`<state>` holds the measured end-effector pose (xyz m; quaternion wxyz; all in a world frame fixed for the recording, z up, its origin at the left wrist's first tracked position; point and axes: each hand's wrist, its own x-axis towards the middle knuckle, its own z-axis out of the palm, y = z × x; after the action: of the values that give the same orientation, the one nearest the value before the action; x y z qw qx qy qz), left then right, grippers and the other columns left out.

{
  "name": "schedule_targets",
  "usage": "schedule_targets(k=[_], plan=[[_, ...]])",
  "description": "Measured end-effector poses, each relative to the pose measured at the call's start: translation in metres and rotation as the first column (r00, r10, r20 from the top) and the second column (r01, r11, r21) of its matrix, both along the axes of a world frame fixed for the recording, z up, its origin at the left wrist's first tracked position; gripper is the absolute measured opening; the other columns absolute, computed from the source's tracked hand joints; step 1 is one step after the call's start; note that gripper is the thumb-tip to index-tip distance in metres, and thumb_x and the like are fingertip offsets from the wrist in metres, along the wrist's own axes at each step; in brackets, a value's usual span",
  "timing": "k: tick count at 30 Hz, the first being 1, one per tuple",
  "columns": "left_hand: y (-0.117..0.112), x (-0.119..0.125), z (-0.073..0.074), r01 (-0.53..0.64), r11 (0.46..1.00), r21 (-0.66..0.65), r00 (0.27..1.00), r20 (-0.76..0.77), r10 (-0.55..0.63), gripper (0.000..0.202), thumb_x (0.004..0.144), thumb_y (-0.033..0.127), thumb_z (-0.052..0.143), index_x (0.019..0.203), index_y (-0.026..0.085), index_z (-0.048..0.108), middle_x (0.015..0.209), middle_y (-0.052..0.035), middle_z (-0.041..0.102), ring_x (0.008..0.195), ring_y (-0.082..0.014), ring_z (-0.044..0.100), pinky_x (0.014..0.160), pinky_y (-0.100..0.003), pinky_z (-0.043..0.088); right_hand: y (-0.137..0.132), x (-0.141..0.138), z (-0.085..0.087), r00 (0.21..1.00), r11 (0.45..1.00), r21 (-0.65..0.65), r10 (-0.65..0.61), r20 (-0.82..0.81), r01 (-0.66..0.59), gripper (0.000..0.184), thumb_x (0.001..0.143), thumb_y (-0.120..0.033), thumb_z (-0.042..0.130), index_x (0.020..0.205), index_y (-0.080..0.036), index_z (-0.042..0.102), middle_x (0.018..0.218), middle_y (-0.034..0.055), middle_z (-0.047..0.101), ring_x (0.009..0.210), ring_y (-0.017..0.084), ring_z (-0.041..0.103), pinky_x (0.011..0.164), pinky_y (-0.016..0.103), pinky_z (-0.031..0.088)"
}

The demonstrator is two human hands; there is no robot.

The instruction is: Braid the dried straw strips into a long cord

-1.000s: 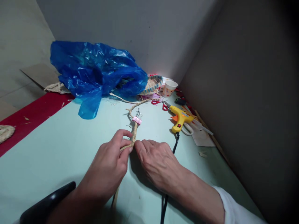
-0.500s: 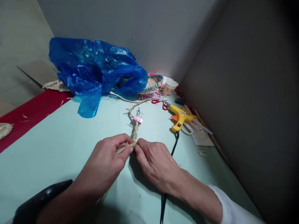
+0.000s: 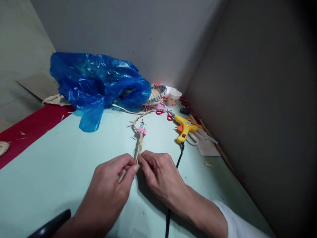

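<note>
A braided straw cord (image 3: 140, 143) runs down the pale green table toward me. A pink binder clip (image 3: 141, 131) grips it partway along, and beyond the clip the cord curves back toward the blue bag. My left hand (image 3: 111, 188) pinches a straw strand between thumb and fingers at the cord's near end. Beside it, my right hand (image 3: 164, 178) is closed on the braid itself, fingertips nearly touching the left ones. The exact crossing of the strands is hidden by my fingers.
A crumpled blue plastic bag (image 3: 99, 82) lies at the back left. Toward the right are a yellow glue gun (image 3: 185, 128) with its black cable (image 3: 180, 155), red-handled scissors (image 3: 169, 116), a paper cup (image 3: 174, 98) and a woven basket (image 3: 158, 94). Grey walls stand behind and right.
The view has tilted and shifted a little. My left hand has drawn its strand from a sideways position down along the braid's end; my right hand keeps hold of the braid.
</note>
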<state>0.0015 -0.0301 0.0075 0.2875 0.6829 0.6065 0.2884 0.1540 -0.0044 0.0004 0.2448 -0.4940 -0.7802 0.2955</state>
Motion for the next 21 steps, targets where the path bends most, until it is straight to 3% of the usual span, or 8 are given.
schedule_targets(k=[2, 5, 7, 10, 14, 16, 18, 21], plan=[[-0.005, 0.004, -0.008, 0.083, 0.970, 0.230, 0.991, -0.122, -0.056, 0.023, 0.089, 0.024, 0.046, 0.070, 0.020, 0.057, 0.061, 0.0007, 0.059, 0.054, -0.0137, 0.056, 0.055, -0.024, 0.045, 0.000, 0.000, 0.001, 0.998, 0.999, -0.048, -0.007, -0.057, 0.004, 0.031, 0.093, -0.023, 0.041, 0.063, -0.018, 0.040, 0.057, -0.0053, 0.037, 0.054, 0.008, 0.029, 0.055, 0.023, 0.023], [-0.012, 0.007, -0.024, 0.297, 0.825, 0.482, 0.923, -0.365, -0.119, 0.022, 0.084, 0.008, 0.040, 0.078, 0.018, 0.058, 0.066, -0.0039, 0.062, 0.056, -0.0165, 0.062, 0.053, -0.025, 0.048, 0.003, 0.000, 0.003, 0.976, 0.981, -0.186, 0.003, -0.218, -0.045, 0.034, 0.093, -0.025, 0.041, 0.060, -0.017, 0.039, 0.057, -0.0047, 0.036, 0.057, 0.009, 0.031, 0.055, 0.022, 0.025], [-0.014, 0.009, -0.034, 0.425, 0.741, 0.521, 0.845, -0.522, -0.117, 0.027, 0.077, 0.002, 0.038, 0.087, 0.015, 0.059, 0.070, -0.0074, 0.065, 0.061, -0.0207, 0.066, 0.047, -0.026, 0.048, 0.005, 0.000, 0.004, 0.939, 0.950, -0.297, -0.015, -0.342, -0.093, 0.033, 0.092, -0.026, 0.041, 0.061, -0.017, 0.043, 0.059, -0.0039, 0.038, 0.058, 0.009, 0.033, 0.056, 0.022, 0.027], [-0.017, 0.012, -0.040, 0.525, 0.687, 0.502, 0.750, -0.655, -0.094, 0.033, 0.070, -0.002, 0.037, 0.089, 0.014, 0.059, 0.068, -0.0089, 0.066, 0.061, -0.0240, 0.066, 0.044, -0.028, 0.049, 0.006, -0.002, 0.002, 0.895, 0.907, -0.399, -0.062, -0.441, -0.133, 0.031, 0.091, -0.027, 0.041, 0.065, -0.015, 0.051, 0.062, -0.0025, 0.043, 0.060, 0.010, 0.037, 0.058, 0.022, 0.031], [-0.018, 0.015, -0.027, 0.531, 0.651, 0.542, 0.780, -0.613, -0.125, 0.029, 0.075, 0.002, 0.039, 0.087, 0.011, 0.064, 0.072, -0.0118, 0.069, 0.063, -0.0236, 0.066, 0.057, -0.032, 0.054, 0.006, -0.003, 0.001, 0.933, 0.950, -0.309, -0.065, -0.354, -0.051, 0.032, 0.090, -0.026, 0.045, 0.060, -0.015, 0.050, 0.058, -0.0027, 0.047, 0.058, 0.009, 0.041, 0.058, 0.022, 0.032], [-0.017, 0.012, -0.015, 0.461, 0.710, 0.533, 0.853, -0.488, -0.187, 0.022, 0.083, 0.011, 0.044, 0.074, 0.017, 0.063, 0.065, -0.0068, 0.065, 0.061, -0.0200, 0.064, 0.057, -0.028, 0.050, 0.005, -0.002, 0.001, 0.951, 0.970, -0.240, -0.050, -0.304, -0.026, 0.034, 0.092, -0.024, 0.044, 0.059, -0.015, 0.050, 0.057, -0.0029, 0.050, 0.057, 0.009, 0.042, 0.059, 0.021, 0.033], [-0.012, 0.006, -0.004, 0.263, 0.844, 0.467, 0.945, -0.302, -0.127, 0.024, 0.088, 0.021, 0.047, 0.067, 0.021, 0.059, 0.060, -0.0022, 0.060, 0.059, -0.0163, 0.059, 0.057, -0.026, 0.046, 0.005, -0.001, 0.001, 0.954, 0.978, -0.209, -0.048, -0.296, -0.016, 0.037, 0.093, -0.022, 0.043, 0.057, -0.015, 0.050, 0.055, -0.0033, 0.050, 0.055, 0.008, 0.043, 0.060, 0.021, 0.033], [0.004, 0.000, 0.005, -0.042, 0.991, 0.126, 0.998, 0.047, 0.036, 0.018, 0.084, 0.035, 0.055, 0.094, 0.021, 0.060, 0.079, -0.0026, 0.065, 0.067, -0.0172, 0.060, 0.065, -0.029, 0.047, 0.004, 0.001, -0.002, 0.942, 0.976, -0.217, -0.059, -0.330, -0.014, 0.038, 0.094, -0.025, 0.043, 0.058, -0.016, 0.049, 0.054, -0.0038, 0.048, 0.055, 0.008, 0.043, 0.059, 0.021, 0.032]])
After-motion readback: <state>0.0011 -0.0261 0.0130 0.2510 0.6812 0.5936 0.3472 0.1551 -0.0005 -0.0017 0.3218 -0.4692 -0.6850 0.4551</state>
